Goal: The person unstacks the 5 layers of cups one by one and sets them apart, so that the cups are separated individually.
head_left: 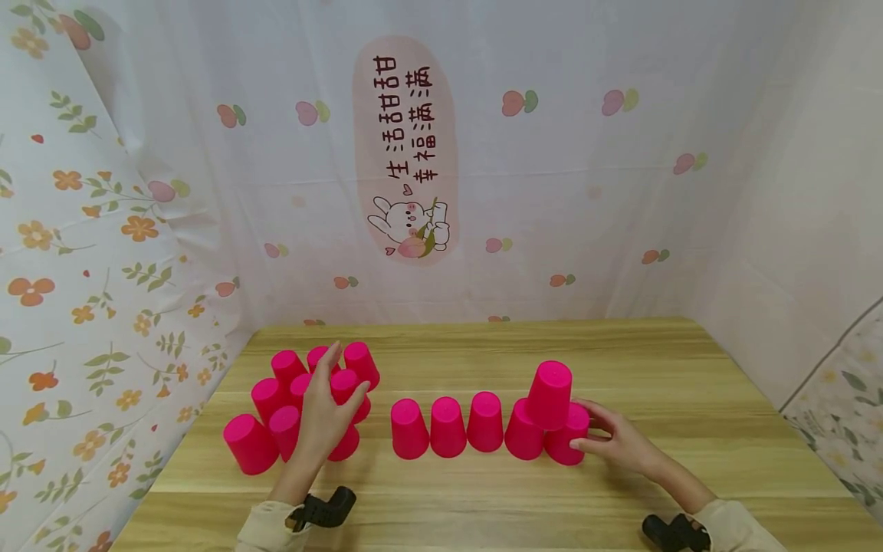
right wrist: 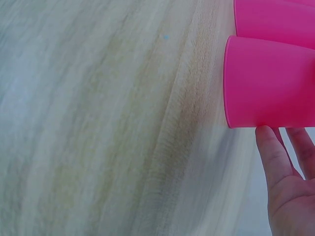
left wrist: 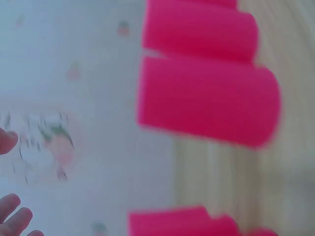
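In the head view, my left hand (head_left: 327, 410) is over the cluster of upside-down pink cups at the left, thumb and fingers spread apart. A pink cup (head_left: 345, 382) lies beneath the gap between them. In the left wrist view, fingertips (left wrist: 17, 219) show at the left edge, apart from the visible cups. My right hand (head_left: 621, 443) is beside the end cup (head_left: 566, 445) of a row, its thumb and fingertips against that cup's side. One more pink cup (head_left: 549, 395) rests upside down across the two rightmost cups of the row.
Three pink cups, including a middle cup (head_left: 448, 429), stand left of the stacked ones in the row. The wooden table (head_left: 483, 506) meets a patterned cloth (head_left: 552, 192) at the back. Black wrist cameras (head_left: 327, 510) sit on both wrists.
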### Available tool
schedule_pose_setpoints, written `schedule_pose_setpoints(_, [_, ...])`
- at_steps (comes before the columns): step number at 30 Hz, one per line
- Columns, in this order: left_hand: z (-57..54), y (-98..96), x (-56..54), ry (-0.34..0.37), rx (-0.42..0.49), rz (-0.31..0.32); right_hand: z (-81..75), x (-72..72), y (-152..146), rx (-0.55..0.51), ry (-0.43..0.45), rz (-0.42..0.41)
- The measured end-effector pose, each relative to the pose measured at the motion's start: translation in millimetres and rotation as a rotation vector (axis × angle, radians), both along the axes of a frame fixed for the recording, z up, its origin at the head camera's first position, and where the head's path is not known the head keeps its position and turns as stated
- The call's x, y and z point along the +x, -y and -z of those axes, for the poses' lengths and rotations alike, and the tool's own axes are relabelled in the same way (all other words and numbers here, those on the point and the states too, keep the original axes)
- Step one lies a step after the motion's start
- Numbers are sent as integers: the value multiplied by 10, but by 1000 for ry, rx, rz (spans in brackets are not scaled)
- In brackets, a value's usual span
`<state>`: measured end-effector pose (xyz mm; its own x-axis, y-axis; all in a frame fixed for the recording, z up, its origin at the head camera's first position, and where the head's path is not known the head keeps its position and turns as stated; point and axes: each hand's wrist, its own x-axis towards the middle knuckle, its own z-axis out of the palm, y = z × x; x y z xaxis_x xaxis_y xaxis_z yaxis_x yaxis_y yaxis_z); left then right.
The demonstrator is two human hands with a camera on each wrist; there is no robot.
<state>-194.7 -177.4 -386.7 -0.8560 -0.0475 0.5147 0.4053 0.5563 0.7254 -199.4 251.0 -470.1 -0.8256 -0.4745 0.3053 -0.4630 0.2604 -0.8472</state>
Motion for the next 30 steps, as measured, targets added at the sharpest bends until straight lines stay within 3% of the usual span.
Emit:
schedule_pose_setpoints(4, [-153,-315,-58,-51,10,134,6,1,-9,11,2,12])
schedule_pose_setpoints(7, [-206,-594,-93,-67,8,238,13,-3,-16,16,3,20])
schedule_pose_setpoints(17, [-202,-1445,-103,-30,-128,512,13,-9,2,9,8,24])
schedule_pose_setpoints(20, [-194,-1619,-109,-18,-144,556,11,-21,5,14,15,17])
schedule_pose_setpoints(24, [-153,-1825,-115,18,-148,569,15,-29,-4,15,24,15])
schedule_pose_setpoints(30, [10,-2058,-84,121,-71,565,26,-18,-24,3,23,13])
